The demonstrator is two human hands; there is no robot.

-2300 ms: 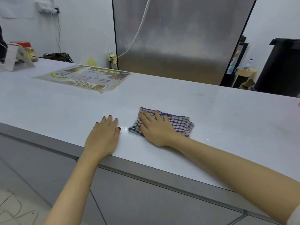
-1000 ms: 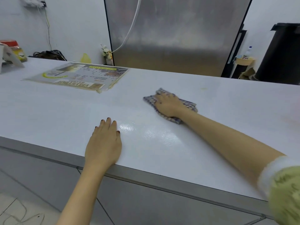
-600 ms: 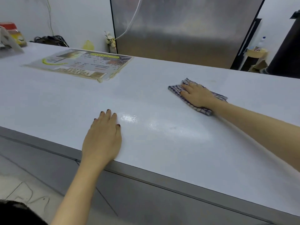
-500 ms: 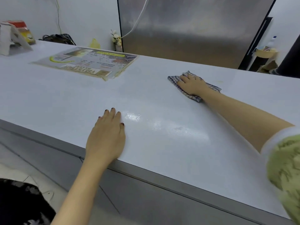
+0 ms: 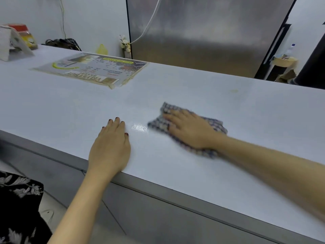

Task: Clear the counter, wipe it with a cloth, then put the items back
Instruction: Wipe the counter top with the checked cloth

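A blue-and-white checked cloth [image 5: 158,123] lies flat on the pale grey counter [image 5: 246,117], near its middle. My right hand [image 5: 191,129] presses down on the cloth with fingers spread, blurred by motion. My left hand [image 5: 110,148] rests flat on the counter by the front edge, just left of the cloth, holding nothing. A wet shine [image 5: 139,127] shows between the two hands.
A laminated poster [image 5: 91,70] lies flat at the back left of the counter. A white stand [image 5: 10,43] and a red-lidded jar [image 5: 26,36] sit at the far left. A steel fridge door [image 5: 202,32] stands behind the counter. A small stain [image 5: 233,91] marks the back right.
My right hand has swept the cloth from the far middle of the counter back toward the front edge, close to my left hand. The left hand has stayed in place.
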